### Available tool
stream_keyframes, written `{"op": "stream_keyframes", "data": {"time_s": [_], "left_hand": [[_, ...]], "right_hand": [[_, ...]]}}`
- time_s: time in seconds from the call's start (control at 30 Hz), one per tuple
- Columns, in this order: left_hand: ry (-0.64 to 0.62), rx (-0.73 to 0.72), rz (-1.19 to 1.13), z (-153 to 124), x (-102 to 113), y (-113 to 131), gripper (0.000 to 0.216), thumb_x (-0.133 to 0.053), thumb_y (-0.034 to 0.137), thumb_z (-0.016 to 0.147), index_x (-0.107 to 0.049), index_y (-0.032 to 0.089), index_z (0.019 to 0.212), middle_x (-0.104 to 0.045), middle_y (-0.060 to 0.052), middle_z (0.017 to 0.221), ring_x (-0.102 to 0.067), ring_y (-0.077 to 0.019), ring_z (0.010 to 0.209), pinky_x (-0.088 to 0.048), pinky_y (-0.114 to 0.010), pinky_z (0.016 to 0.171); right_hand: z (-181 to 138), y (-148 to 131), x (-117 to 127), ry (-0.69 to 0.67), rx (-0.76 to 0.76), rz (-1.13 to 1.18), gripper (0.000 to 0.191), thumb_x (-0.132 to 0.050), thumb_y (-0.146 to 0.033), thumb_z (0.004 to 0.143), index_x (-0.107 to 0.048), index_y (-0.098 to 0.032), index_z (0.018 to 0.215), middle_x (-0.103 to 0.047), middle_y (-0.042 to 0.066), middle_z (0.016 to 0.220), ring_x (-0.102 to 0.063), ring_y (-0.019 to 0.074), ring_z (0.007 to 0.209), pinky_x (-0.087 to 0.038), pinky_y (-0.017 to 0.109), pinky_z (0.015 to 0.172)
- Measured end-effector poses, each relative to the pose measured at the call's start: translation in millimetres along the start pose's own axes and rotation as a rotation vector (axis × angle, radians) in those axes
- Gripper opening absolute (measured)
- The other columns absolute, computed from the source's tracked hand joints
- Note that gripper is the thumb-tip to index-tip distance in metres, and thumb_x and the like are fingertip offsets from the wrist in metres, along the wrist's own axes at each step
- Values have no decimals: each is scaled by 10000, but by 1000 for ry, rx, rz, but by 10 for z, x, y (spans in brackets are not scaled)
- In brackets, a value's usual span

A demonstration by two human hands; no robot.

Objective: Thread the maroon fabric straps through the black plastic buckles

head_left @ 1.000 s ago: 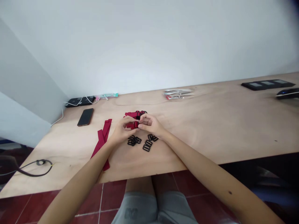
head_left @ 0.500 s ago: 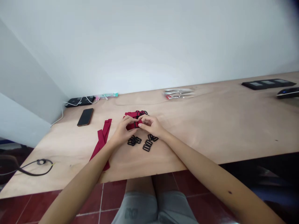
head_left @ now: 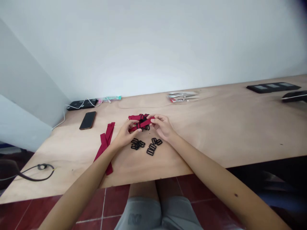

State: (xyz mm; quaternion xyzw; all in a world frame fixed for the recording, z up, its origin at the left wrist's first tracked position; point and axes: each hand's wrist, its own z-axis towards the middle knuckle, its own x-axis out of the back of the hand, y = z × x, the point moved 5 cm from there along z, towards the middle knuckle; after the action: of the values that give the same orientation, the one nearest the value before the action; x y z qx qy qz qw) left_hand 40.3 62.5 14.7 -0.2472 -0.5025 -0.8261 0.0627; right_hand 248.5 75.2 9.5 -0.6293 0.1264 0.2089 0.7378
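Both my hands hold one red strap [head_left: 141, 124] stretched between them above the wooden table [head_left: 216, 127]. My left hand [head_left: 126, 134] pinches its left end. My right hand [head_left: 163, 126] pinches its right end. A black slider buckle sits on the strap near its middle. Behind the strap lies a small heap of red straps with black buckles [head_left: 140, 117]. Loose black buckles [head_left: 137, 144] lie on the table just below my hands, with more of them [head_left: 153, 146] to their right.
Loose red straps [head_left: 105, 140] lie to the left. A black phone [head_left: 88, 120] and a power strip [head_left: 81, 103] with white cables sit at the back left. Small packets [head_left: 183, 95] lie at the back; a dark tray [head_left: 273, 87] and mouse [head_left: 294, 95] far right. A black cable [head_left: 35, 171] lies front left.
My hands have drawn apart, the right one moving right and slightly up, so the red strap now shows stretched between them with the buckle on it.
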Motion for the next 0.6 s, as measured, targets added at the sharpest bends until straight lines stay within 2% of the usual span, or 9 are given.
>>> {"op": "stream_keyframes", "data": {"time_s": [0.13,0.27,0.4,0.6], "left_hand": [[-22,17,-41,0,-20,-32,418,-726,449,978,-669,210,1317,-703,-124,1273,-686,-265,1145,-549,-429,1033],[-19,-14,33,13,-12,-2,329,-723,468,979,-730,222,1197,-717,-106,1166,-688,-275,1085,-558,-441,990],[16,-53,85,25,20,43,320,-758,468,954,-741,218,1152,-707,-94,1122,-684,-272,1061,-558,-447,990],[19,-155,96,40,7,124,309,-796,440,930,-770,226,1152,-716,-111,1194,-685,-271,1134,-563,-444,1019]], "right_hand": [[-6,1,-12,-7,-34,69,348,-907,-268,705,-568,-210,650,-800,33,1001,-603,115,655,-555,266,619],[-2,28,-10,-16,-25,88,311,-925,-305,724,-630,-209,710,-784,16,928,-599,107,639,-529,250,605],[12,70,-23,-35,0,-12,315,-945,-415,745,-716,-208,805,-705,-7,795,-585,119,676,-521,262,675],[18,118,-50,-98,40,-194,360,-891,-459,801,-749,-214,1024,-762,21,916,-676,163,806,-541,293,782]]}}
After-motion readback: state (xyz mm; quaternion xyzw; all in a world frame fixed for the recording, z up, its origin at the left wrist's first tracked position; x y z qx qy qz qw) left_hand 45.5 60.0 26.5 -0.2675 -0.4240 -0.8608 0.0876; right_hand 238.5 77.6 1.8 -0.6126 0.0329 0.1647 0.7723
